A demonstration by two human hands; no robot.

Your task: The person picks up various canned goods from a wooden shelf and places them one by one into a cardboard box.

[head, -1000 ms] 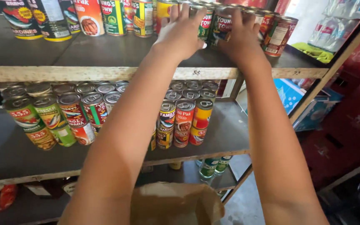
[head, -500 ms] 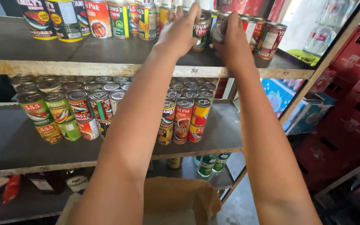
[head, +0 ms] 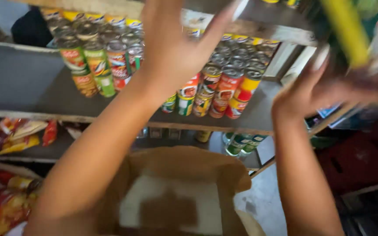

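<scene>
My right hand (head: 311, 91) is at the right, below the top shelf, gripping a blurred can with a green and yellow label (head: 346, 39). My left hand (head: 171, 48) is raised in front of the middle shelf's cans. Its fingers run past the top of the picture, so what they hold is hidden. Rows of tin cans with red, green and yellow labels (head: 215, 87) stand on the grey middle shelf (head: 31, 87). An open brown cardboard box (head: 171, 196) sits below my arms.
Red and yellow snack packets (head: 22, 135) lie on the lower shelf at the left, with more at the bottom left. Green bottles (head: 241, 142) stand under the middle shelf. Red crates (head: 364, 153) fill the right side. Bare floor (head: 263, 201) shows beside the box.
The view has tilted down, so the top shelf has left the picture. My right hand has come down and to the right with a can. My left hand stays raised.
</scene>
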